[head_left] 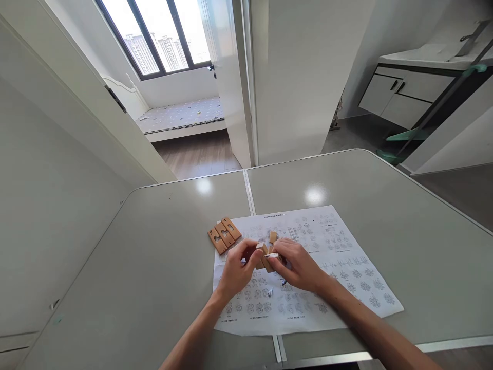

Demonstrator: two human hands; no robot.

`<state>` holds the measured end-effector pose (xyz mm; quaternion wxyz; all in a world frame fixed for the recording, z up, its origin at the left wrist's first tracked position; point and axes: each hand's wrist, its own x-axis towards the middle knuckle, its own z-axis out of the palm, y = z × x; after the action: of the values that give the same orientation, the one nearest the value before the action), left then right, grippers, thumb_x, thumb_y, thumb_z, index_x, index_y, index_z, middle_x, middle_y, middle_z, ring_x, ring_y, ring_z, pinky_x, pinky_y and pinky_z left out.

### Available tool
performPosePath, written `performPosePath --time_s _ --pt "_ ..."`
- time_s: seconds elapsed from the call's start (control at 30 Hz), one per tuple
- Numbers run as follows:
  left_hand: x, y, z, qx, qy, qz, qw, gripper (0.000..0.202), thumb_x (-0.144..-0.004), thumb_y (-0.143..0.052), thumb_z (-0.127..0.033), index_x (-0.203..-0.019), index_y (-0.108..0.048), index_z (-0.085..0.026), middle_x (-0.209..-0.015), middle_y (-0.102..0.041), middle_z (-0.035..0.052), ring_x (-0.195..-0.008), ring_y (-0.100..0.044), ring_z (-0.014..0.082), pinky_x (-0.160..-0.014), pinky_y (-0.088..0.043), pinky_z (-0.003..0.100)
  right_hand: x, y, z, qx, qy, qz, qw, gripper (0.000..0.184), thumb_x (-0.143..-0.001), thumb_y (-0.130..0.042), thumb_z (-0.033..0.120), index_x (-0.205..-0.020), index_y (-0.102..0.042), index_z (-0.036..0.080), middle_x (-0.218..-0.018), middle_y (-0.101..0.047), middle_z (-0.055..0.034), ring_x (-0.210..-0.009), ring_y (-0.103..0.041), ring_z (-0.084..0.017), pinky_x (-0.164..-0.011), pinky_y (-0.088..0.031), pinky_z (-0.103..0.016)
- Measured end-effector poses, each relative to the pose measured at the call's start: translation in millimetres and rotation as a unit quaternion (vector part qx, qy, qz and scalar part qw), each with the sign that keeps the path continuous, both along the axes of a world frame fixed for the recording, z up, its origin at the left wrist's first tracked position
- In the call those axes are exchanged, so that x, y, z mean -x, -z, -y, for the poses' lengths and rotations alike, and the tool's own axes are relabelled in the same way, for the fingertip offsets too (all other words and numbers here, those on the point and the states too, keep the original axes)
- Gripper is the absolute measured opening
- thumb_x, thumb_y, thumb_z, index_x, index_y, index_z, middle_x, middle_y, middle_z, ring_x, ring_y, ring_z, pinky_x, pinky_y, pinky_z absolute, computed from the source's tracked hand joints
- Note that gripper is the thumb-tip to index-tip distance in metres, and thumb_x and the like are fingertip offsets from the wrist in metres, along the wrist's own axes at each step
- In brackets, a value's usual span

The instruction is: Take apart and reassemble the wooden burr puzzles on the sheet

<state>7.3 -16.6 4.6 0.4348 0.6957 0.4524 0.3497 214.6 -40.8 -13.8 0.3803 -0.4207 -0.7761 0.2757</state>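
Observation:
My left hand (238, 267) and my right hand (298, 264) meet over a printed instruction sheet (342, 267) on a grey table (154, 277). Both pinch a small cluster of notched wooden puzzle pieces (266, 253), held just above the paper. The fingers of each hand are curled round the pieces. Three more wooden pieces (224, 235) lie side by side at the sheet's upper left corner, a short way beyond my left hand.
The table is made of two halves with a seam (249, 192) down the middle. A white wall and door frame (269, 77) stand beyond its far edge. A bed by a window (181, 115) is at the back left, a white cabinet (400, 95) at the right.

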Motion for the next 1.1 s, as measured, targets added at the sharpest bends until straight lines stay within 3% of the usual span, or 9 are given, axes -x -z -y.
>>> performPosePath --time_s 0.23,0.47,0.73,1.1 --pt "-0.2 1.1 2.3 -0.010 0.001 -0.019 1.000 0.030 -0.100 -0.059 -0.046 -0.085 -0.054 -0.020 -0.066 -0.046 -0.0061 -0.057 -0.039 0.0101 -0.053 -0.034 0.021 1.3 2.8 -1.5 0.016 -0.024 0.021 0.999 0.045 -0.112 -0.038 0.044 -0.071 -0.037 0.026 -0.066 -0.047 0.0019 -0.061 -0.041 -0.018 -0.066 -0.036 -0.034" --pt "0.0 8.9 4.8 -0.076 -0.021 -0.060 0.995 0.028 -0.101 -0.057 -0.047 -0.090 -0.056 -0.021 -0.067 -0.050 -0.0056 -0.056 -0.040 0.0107 -0.054 -0.036 0.022 1.7 6.9 -3.6 -0.004 -0.021 0.051 0.998 0.050 -0.115 -0.025 0.045 -0.075 -0.045 0.025 -0.069 -0.054 0.0005 -0.062 -0.046 -0.018 -0.075 -0.040 -0.037" --pt "3.5 19.3 4.9 -0.127 -0.039 -0.087 0.987 0.028 -0.102 -0.057 -0.048 -0.095 -0.060 -0.021 -0.071 -0.058 -0.0034 -0.060 -0.049 0.0121 -0.058 -0.041 0.023 1.8 11.4 -4.6 -0.003 -0.022 0.075 0.997 0.049 -0.116 -0.025 0.046 -0.075 -0.041 0.025 -0.070 -0.052 0.0015 -0.062 -0.045 -0.018 -0.075 -0.038 -0.036" --pt "4.3 18.7 5.2 -0.212 -0.041 -0.085 0.973 0.022 -0.105 -0.058 -0.042 -0.097 -0.059 -0.021 -0.076 -0.063 -0.0012 -0.065 -0.056 0.0133 -0.064 -0.047 0.025 -1.5 3.6 -3.4 0.047 -0.015 0.012 0.999 0.045 -0.115 -0.026 0.047 -0.077 -0.040 0.026 -0.074 -0.054 -0.0017 -0.068 -0.049 -0.021 -0.067 -0.040 -0.035"
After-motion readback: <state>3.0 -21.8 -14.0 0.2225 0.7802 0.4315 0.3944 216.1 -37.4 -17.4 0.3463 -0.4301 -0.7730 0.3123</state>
